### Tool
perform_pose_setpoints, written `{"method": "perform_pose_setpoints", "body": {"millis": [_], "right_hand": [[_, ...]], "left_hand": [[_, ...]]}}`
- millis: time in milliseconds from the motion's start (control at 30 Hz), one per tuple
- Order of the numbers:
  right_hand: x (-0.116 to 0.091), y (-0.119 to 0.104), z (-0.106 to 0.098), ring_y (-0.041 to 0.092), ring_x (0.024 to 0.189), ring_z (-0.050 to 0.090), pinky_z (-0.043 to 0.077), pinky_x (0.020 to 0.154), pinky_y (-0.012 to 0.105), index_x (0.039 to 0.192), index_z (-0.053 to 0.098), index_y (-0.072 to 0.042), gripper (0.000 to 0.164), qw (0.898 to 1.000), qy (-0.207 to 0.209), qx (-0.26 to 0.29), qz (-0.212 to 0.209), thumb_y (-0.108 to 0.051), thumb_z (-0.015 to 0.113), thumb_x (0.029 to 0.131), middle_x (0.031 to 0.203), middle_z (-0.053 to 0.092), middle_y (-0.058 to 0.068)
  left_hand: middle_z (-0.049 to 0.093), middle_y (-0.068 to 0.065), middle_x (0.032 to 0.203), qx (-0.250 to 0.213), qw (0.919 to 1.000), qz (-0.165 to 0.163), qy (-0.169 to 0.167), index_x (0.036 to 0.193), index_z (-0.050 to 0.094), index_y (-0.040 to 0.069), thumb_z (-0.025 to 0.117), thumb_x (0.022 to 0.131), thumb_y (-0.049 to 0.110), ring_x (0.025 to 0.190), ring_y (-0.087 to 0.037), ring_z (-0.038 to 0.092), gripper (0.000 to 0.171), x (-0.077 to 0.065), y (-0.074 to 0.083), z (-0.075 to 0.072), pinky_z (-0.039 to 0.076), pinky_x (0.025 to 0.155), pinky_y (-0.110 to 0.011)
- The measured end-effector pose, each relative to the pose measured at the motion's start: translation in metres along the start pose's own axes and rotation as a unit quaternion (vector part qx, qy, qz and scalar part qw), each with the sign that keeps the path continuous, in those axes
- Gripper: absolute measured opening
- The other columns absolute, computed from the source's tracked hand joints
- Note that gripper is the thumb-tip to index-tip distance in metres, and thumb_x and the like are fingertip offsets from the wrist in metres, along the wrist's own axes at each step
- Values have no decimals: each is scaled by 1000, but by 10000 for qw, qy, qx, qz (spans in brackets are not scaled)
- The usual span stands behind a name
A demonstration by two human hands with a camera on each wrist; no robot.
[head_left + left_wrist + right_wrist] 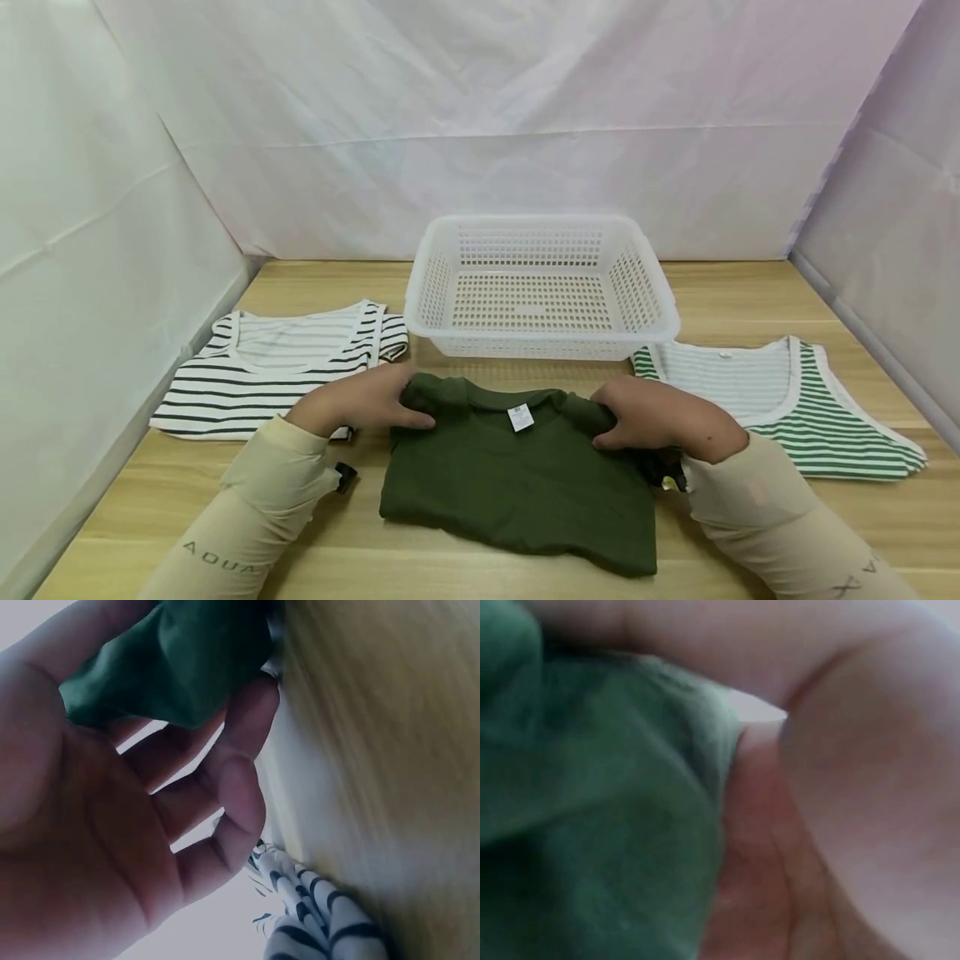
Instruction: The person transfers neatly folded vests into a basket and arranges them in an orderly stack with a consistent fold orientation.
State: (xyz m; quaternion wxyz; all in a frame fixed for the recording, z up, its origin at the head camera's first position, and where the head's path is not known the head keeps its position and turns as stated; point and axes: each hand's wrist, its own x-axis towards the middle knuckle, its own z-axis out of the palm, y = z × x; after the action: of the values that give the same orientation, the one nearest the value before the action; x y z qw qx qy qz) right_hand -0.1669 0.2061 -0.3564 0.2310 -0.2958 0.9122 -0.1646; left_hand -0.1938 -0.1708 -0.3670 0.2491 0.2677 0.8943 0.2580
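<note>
A dark green shirt (517, 492) lies folded in front of the white basket, its collar with a white label (520, 417) towards the basket. At its left shoulder edge, my left hand (363, 402) grips the cloth, thumb on top. The left wrist view has the fingers (244, 720) curled beneath the green fabric (187, 667). My right hand (663, 417) holds the opposite shoulder, thumb over the front. Close up in the right wrist view, the green cloth (615, 795) bunches between thumb and fingers, with the fingertips hidden behind it.
The white plastic basket (540, 337) stands behind the shirt with nothing in it. To the left lies a folded black-and-white striped top (247, 400); a green-and-white striped tank top (832, 433) lies to the right. White cloth walls (525, 167) enclose the wooden table (420, 567) at back and sides.
</note>
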Motion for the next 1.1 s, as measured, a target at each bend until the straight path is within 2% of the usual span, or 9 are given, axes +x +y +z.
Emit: {"method": "perform_pose_setpoints", "body": {"millis": [133,200,433,667,833,933,1100], "right_hand": [[1,-2,0,3,62,48,43,61,24,78,64,-20,14,9999,-56,31,-109,-15,73,87,69,56,-10],[0,-3,0,4,63,49,43,62,24,81,64,-20,13,9999,-108,26,-130,-15,72,89,71,56,-10],[-4,-8,-5,3,67,51,44,65,24,87,64,-20,8,9994,-124,109,-315,-17,69,93,75,57,-10],[-11,-12,-14,1,70,52,46,67,23,93,64,-22,4,9974,-50,261,-676,-20,67,95,77,56,-13],[-18,-12,-21,0,73,55,47,69,24,99,63,-23,3,9950,21,419,-903,-26,65,98,82,58,-13],[-22,-11,-24,0,76,57,48,70,25,105,63,-25,6,9940,70,484,-982,-28,62,100,87,60,-13],[-26,-10,-27,1,75,61,51,72,24,111,62,-28,11,9929,147,579,-1025,-28,62,100,88,61,-13]], "left_hand": [[66,14,108,2,9989,431,-196,116,64,26,77,89,29,100,-6,62,30,1,2,0,50,93,-34],[66,13,106,72,9984,503,-262,114,65,24,77,89,29,97,-5,61,28,0,2,0,50,91,-31],[64,8,91,106,9984,343,-429,101,68,21,72,92,25,77,-8,56,12,-3,3,-1,49,75,-28],[66,9,101,-197,9980,494,-328,110,65,21,71,91,23,87,-9,59,20,-9,6,-7,50,83,-30],[67,10,99,-181,9964,769,-302,108,67,25,68,92,21,84,-9,59,16,-12,9,-12,50,80,-29],[67,9,99,-281,9950,922,-247,108,68,23,67,93,19,84,-10,59,16,-14,11,-15,50,80,-29],[68,8,100,-259,9954,916,-85,108,68,21,67,91,21,87,-10,61,17,-18,14,-19,50,83,-30]]}}
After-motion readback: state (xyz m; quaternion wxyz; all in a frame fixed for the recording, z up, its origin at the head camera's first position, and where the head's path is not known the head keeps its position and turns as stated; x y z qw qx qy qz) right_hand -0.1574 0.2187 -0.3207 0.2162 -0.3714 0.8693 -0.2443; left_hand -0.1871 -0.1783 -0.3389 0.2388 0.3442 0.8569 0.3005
